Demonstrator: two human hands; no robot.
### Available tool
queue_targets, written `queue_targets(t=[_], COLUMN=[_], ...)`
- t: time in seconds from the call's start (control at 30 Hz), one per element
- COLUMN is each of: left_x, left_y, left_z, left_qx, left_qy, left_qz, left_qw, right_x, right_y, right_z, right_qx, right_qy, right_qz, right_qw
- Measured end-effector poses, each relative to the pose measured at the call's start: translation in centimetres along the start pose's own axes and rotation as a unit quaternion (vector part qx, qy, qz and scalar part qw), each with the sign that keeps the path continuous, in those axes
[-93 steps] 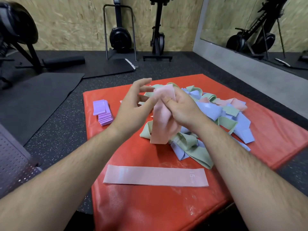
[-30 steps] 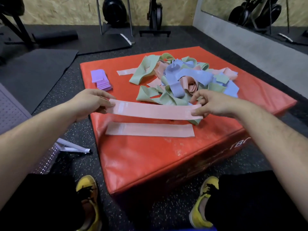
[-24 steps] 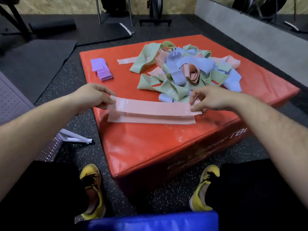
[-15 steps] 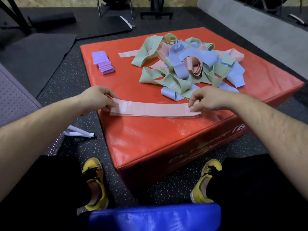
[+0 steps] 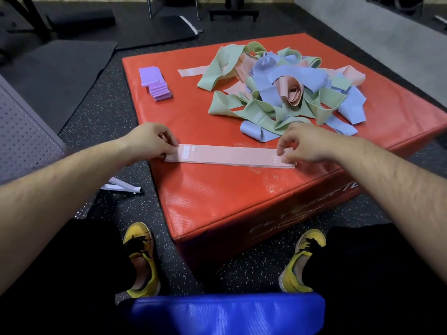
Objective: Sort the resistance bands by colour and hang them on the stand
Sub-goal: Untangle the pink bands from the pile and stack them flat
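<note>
1. A pink band (image 5: 229, 157) lies flat and stretched out lengthwise near the front edge of the red padded box (image 5: 217, 194), with a thin edge of another pink layer showing under its near side
2. The left hand (image 5: 148, 140) sits at the band's left end, fingers curled, fingertips pinching that end beside a small white label
3. The right hand (image 5: 306, 146) sits at the band's right end, fingers curled down and gripping that end next to its printed marking
4. Behind the pink band, towards the far right of the box, a tangled pile (image 5: 278, 93) of green, blue and pink bands lies heaped together; its nearest blue loop is close to the right hand but apart from it
5. Near the far left corner of the box a neat stack of folded purple bands (image 5: 156, 83) lies well apart from the pile
6. On the speckled floor to the left are a perforated grey panel (image 5: 21, 131) and a white bar (image 5: 121, 187)
7. The person's yellow shoes (image 5: 142, 259) stand either side of the box's near corner, and a blue pad (image 5: 227, 313) fills the bottom edge
</note>
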State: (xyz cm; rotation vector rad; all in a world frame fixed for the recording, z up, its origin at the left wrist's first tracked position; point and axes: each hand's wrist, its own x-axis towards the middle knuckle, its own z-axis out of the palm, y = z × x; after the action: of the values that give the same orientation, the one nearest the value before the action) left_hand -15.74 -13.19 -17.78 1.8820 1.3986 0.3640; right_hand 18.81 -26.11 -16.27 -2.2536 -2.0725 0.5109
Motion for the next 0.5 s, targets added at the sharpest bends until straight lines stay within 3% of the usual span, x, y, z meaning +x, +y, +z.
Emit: queue_targets(t=[0.13, 0.3, 0.5], left_x=[-0.2, 0.6, 3.2], left_y=[0.7, 1.7, 5.9], left_z=[0.2, 0.5, 2.6], left_qx=[0.081, 0.115, 0.102], left_qy=[0.005, 0.029, 0.078], left_qz=[0.012, 0.025, 0.159], left_qw=[0.997, 0.993, 0.979], right_x=[-0.2, -0.4, 0.6], right_y=[-0.6, -1.4, -1.5], right_z=[0.1, -1.5, -4.3], right_qx=[-0.081, -0.051, -0.033], right_qy=[0.009, 0.026, 0.076], right_qz=[-0.029, -0.03, 0.005], right_qw=[0.996, 0.998, 0.997])
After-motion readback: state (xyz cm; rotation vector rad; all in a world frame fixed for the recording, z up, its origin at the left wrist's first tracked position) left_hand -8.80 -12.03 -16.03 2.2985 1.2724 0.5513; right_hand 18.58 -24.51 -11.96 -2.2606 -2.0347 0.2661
